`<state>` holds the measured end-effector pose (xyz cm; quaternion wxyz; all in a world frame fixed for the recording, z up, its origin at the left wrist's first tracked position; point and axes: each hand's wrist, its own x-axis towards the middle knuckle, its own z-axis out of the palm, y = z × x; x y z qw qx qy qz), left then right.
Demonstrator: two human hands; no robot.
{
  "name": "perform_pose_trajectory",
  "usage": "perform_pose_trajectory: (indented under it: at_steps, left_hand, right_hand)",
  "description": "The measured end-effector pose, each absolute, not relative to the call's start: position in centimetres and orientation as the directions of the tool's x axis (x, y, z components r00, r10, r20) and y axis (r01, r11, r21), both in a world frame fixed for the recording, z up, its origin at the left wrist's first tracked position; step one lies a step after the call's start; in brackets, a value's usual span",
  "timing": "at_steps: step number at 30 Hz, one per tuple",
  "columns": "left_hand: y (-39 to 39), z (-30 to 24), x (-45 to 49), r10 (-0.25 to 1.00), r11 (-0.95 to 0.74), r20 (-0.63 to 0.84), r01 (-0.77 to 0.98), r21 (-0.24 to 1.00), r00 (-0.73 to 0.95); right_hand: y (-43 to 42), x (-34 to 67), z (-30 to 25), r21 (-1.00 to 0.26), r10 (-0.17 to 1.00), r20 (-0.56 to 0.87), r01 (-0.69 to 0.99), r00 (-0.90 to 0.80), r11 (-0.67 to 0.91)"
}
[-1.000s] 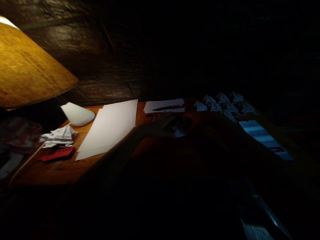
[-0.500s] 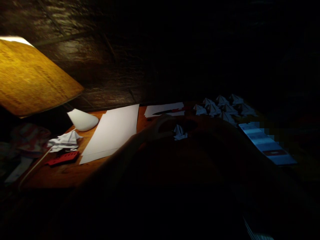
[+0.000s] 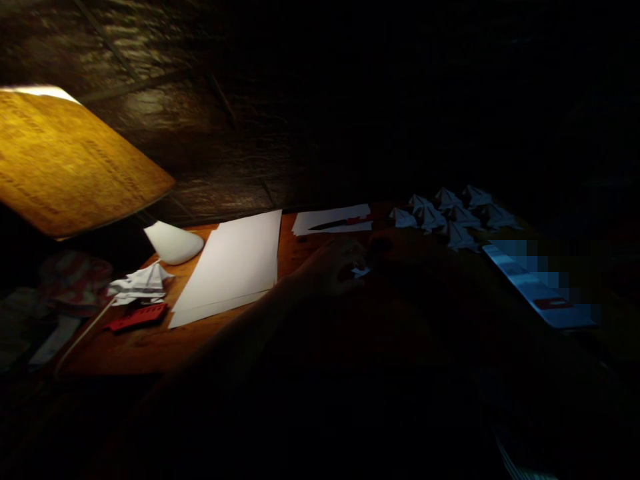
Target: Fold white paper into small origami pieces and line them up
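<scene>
My left hand (image 3: 336,263) is over the wooden table, its fingers closed round a small folded paper figure (image 3: 360,272). Only a pale bit of that paper shows between the fingers. To the right of it, deep shadow swallows my right hand, and its fingers cannot be made out. Beyond the hands, a knife (image 3: 340,225) with a red handle lies across a small stack of white paper (image 3: 325,217). Several similar folded paper figures (image 3: 463,217) stand grouped at the back right.
Large white sheets (image 3: 230,267) lie left of centre. Farther left are a yellow lampshade (image 3: 75,160), a white rounded object (image 3: 175,245), another folded paper piece (image 3: 145,283) and a red object with notches (image 3: 137,318). A flat bluish thing (image 3: 530,287) lies at right.
My left hand has closed further over the paper figure, covering most of it. My right hand has faded into the dark. The whole view has shifted slightly.
</scene>
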<state>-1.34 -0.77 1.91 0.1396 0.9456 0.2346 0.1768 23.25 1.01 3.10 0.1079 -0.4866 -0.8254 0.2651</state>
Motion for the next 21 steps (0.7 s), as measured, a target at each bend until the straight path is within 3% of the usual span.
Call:
perform_pose_trajectory:
  at_steps: [5, 9, 13, 17, 21]
  left_hand:
    - [-0.4, 1.4, -1.7, 0.465, -0.863, 0.34, 0.332, 0.381, 0.817]
    - [-0.1, 1.1, -1.9, 0.469, -0.873, 0.426, 0.333, 0.356, 0.774]
    - [0.2, 1.0, -1.9, 0.525, -0.85, 0.526, 0.389, 0.354, 0.669]
    - [0.3, 1.1, -1.6, 0.658, -0.753, 0.606, 0.395, 0.527, 0.446]
    - [0.4, 0.8, -1.1, 0.809, -0.586, 0.54, 0.24, 0.774, 0.233]
  right_hand:
    - [1.7, 23.1, 2.0, -0.713, 0.873, -0.003, 0.613, -0.488, 0.34]
    - [1.9, 22.4, 1.3, -0.925, 0.898, 0.116, 0.284, -0.424, 0.253]
    - [1.0, 21.0, 1.3, -0.994, 0.932, 0.085, 0.038, -0.354, 0.105]
    - [0.3, 20.3, 1.6, -0.995, 0.962, 0.093, -0.047, -0.256, 0.084]
    - [0.1, 20.2, 2.0, -0.972, 0.932, 0.219, 0.014, -0.289, 0.233]
